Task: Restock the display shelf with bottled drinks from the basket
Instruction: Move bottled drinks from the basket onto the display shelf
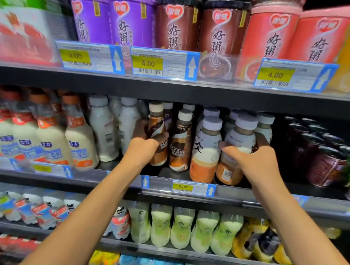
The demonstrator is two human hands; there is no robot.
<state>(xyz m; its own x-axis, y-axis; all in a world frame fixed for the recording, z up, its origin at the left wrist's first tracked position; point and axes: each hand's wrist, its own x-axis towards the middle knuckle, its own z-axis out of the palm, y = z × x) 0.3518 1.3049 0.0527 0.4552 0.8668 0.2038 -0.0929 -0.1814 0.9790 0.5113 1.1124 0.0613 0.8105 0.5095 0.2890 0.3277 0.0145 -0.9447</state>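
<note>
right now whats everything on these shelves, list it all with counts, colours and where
porridge cups: six, two purple, two brown, two pink-red, top shelf
price tags: three yellow 4.00 ones, top shelf edge
milk bottles: several, cream with orange caps, middle shelf left
white bottles: a few, middle shelf
coffee bottles: two in front, brown, middle shelf centre
tea bottles: several, white and orange, middle shelf right
dark cans: several, far right
green bottles: about five, lower shelf
left hand: gripping a coffee bottle
right hand: gripping a tea bottle
</note>
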